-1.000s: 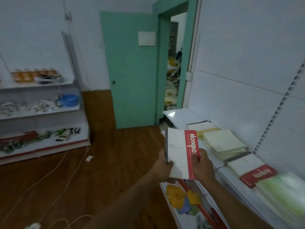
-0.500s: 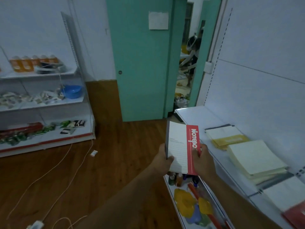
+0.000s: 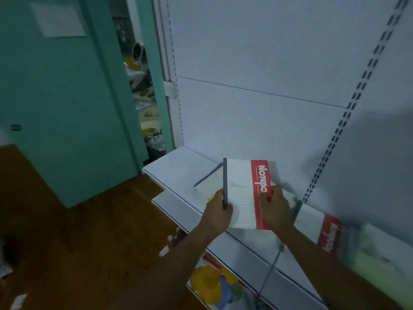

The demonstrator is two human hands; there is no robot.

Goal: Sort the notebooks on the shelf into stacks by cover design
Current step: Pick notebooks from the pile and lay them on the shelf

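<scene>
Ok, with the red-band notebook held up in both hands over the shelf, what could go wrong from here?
1. The matching red-band notebook lies to the right, but the held notebook hovers over the yellow-cover notebook, so it may land on the wrong design.
2. The left hand and right hand pinch only its lower edges; it could slip.
3. The frame is blurred, so covers at far right may be misjudged.

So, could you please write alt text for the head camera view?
Two hands hold a white notebook with a red band upright over a white shelf, the left hand at its dark spine, the right hand at the red edge. Another red-banded notebook lies on the shelf to the right.
</scene>
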